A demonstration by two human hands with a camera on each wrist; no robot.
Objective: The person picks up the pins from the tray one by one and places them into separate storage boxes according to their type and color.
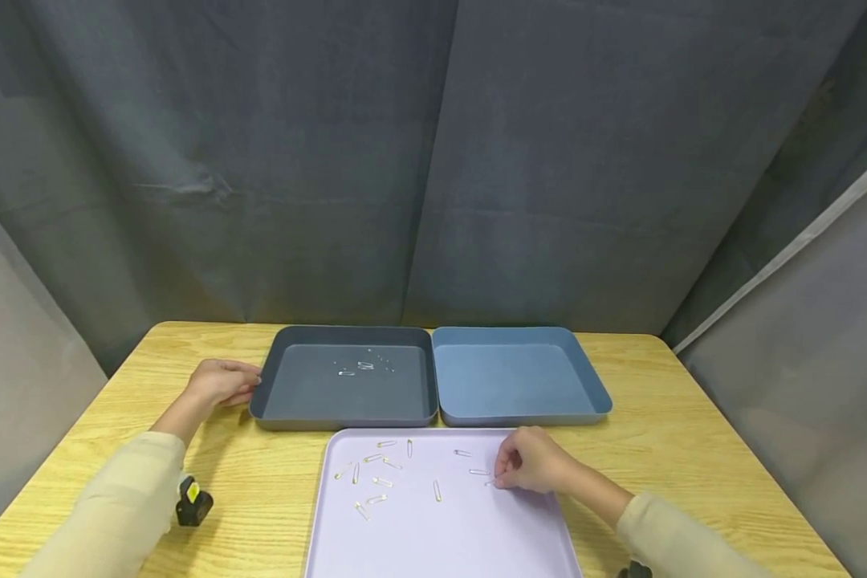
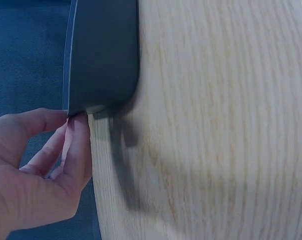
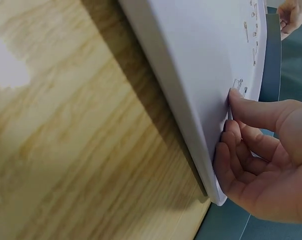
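- Pinching at a pin (image 1: pixel 489 482) on the lilac tray (image 1: pixel 448 546), the right hand (image 1: pixel 531 463) has fingers curled down, thumb and forefinger closing on it; whether it is lifted clear, cannot tell.
- Pin lies under the fingertips at the hand's left edge, right part of the tray; long axis roughly left-right. Which end points where: too small to tell.
- Another pin (image 1: pixel 479 471) just beside it, same lie; loose pins (image 1: pixel 376 478) scatter leftward, well apart from the hand.
- Left hand (image 1: pixel 221 380) rests against the dark tray (image 1: pixel 270 377), fingers on its left wall, loosely bent, holding nothing.
- Dark tray holds a few pins; blue tray (image 1: pixel 592 385) touches its right side.
- Right hand is much the nearer to the pin.
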